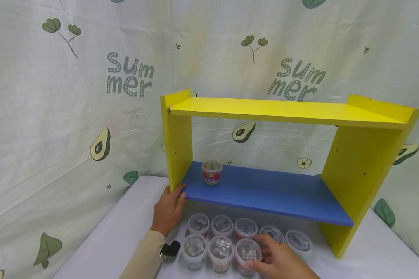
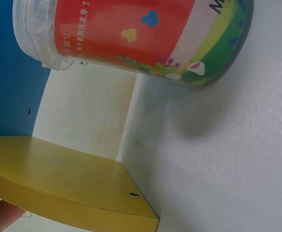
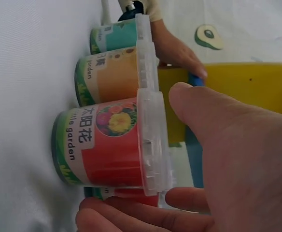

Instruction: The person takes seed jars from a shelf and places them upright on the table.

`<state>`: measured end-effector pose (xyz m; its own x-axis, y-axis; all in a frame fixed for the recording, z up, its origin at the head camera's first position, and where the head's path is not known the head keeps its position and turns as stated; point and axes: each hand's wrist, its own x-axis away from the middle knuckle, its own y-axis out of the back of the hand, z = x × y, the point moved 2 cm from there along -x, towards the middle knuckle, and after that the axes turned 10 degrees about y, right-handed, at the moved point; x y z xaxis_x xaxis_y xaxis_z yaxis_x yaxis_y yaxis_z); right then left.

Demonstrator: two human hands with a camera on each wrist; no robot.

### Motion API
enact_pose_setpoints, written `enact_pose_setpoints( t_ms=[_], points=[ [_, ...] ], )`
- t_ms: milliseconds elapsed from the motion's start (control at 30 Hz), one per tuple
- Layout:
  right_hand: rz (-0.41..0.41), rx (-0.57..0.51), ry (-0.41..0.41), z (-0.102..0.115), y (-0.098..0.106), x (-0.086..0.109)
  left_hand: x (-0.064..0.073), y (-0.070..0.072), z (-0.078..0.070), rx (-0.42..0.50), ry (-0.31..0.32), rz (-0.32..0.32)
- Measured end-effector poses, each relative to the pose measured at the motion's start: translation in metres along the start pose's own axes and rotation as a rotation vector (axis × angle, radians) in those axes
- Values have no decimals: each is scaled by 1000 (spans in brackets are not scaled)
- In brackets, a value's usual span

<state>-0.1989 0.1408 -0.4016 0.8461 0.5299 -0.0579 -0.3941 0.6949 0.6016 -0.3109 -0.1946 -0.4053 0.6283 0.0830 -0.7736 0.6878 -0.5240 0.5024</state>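
Observation:
My left hand [image 1: 168, 209] grips the left side panel of a yellow shelf unit [image 1: 177, 155] near the front edge of its blue board [image 1: 265, 190]. In the left wrist view, its fingertips [image 2: 1, 215] show beyond the yellow panel. At the front row of lidded plastic cups, my right hand [image 1: 279, 259] has thumb and fingers spread about the rightmost cup [image 1: 248, 254], which stands upright on the table. The right wrist view shows this cup's red label [image 3: 109, 145], with the thumb apart from it and the fingers beside its far side. Whether those fingers touch it is unclear.
Several more lidded cups [image 1: 220, 252] stand in two rows under and before the blue board. Another cup [image 1: 212, 173] sits on that board at the left. The right side panel [image 1: 366, 174] rises beyond the cups, and a printed cloth [image 1: 132, 116] hangs behind.

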Motion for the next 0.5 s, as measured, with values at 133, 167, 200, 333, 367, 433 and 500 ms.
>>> enact_pose_setpoints(
  t_ms=[133, 167, 200, 333, 367, 433, 500],
  points=[
    [-8, 78, -8, 4, 7, 3, -1, -2, -2, 5, -5, 4],
    [-8, 96, -11, 5, 8, 4, -1, -2, -2, 3, -5, 5],
    [-9, 109, 2, 6, 10, 5, -1, -2, -2, 1, -5, 6],
    [-2, 129, 55, 9, 16, 8, 1, -2, 0, -4, -2, -2],
    [-3, 120, 54, 10, 19, 8, 1, -1, 0, -2, 0, -5],
    [-9, 97, 39, 11, 23, 9, 1, 0, 0, 6, -2, -14],
    [-23, 76, 24, 12, 27, 11, 1, 0, -1, 13, -5, -21]
  ],
)
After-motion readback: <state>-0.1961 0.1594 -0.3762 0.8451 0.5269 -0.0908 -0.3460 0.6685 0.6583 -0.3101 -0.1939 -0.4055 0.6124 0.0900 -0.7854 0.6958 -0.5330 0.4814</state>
